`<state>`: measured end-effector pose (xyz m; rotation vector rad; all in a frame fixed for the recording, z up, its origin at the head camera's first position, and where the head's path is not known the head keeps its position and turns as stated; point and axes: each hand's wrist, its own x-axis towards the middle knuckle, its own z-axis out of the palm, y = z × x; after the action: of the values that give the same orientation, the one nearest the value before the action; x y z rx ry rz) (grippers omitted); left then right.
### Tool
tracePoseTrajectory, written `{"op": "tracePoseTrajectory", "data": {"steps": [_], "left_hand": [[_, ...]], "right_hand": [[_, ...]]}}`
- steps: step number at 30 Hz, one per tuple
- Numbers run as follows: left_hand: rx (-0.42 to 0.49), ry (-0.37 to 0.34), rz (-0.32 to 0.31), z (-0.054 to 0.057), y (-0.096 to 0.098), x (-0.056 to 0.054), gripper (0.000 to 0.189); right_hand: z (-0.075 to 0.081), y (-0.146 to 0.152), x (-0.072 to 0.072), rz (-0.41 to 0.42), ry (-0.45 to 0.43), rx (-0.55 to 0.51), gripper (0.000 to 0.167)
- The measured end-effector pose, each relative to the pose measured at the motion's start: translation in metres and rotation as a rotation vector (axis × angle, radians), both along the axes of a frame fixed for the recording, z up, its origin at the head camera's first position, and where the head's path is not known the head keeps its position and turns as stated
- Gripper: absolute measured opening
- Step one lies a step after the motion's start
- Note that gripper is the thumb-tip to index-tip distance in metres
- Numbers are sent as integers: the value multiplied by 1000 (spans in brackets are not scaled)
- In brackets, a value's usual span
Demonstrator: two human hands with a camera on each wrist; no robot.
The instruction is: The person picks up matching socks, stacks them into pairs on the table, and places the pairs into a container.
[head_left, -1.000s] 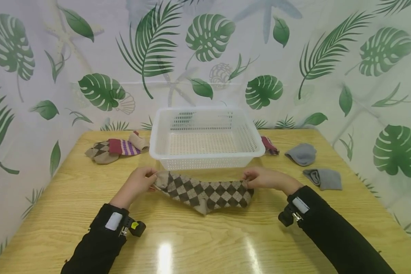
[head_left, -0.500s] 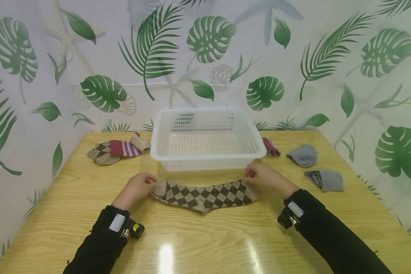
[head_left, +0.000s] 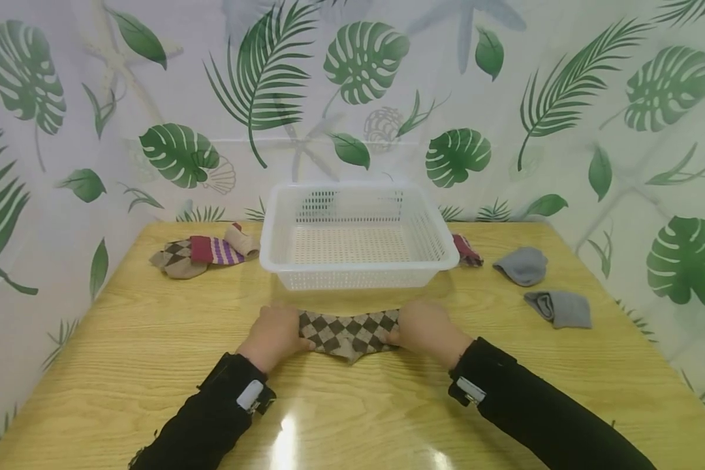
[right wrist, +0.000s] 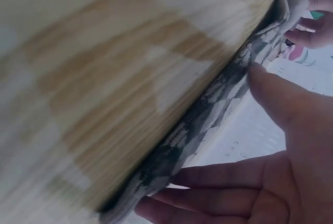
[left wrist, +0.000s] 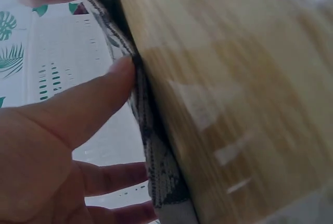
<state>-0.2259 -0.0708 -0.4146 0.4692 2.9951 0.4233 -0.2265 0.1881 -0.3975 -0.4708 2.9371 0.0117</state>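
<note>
Gripping sock (head_left: 346,333) at either end: left hand (head_left: 275,333) and right hand (head_left: 425,329), thumbs and fingers partly closed on it. Sock lies crosswise on table (head_left: 352,405), just in front of basket (head_left: 358,267).

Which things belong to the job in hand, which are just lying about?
In the job:
brown-and-beige diamond-patterned knit sock
left hand and right hand, fingers holding it

Apparently just lying about:
white perforated plastic basket
two grey fabric pieces
multicoloured knit pile, basket's left
burgundy patterned knit piece, basket's right
</note>
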Motion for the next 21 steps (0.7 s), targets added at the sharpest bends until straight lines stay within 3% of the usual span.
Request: {"op": "tracePoseTrajectory", "data": {"steps": [6,10,21], "left_hand": [[18,-6,57,-5,-3,-7,63],[44,-7,83,-4,-7,-10,64],[-4,-35,46,-2,-11,-8,69]], "right_hand": [[1,-4,-6,-7,-39,8,51],[2,-1,-9,-16,-55,-7,51],[-3,2,-9,50,-16,45,56]]}}
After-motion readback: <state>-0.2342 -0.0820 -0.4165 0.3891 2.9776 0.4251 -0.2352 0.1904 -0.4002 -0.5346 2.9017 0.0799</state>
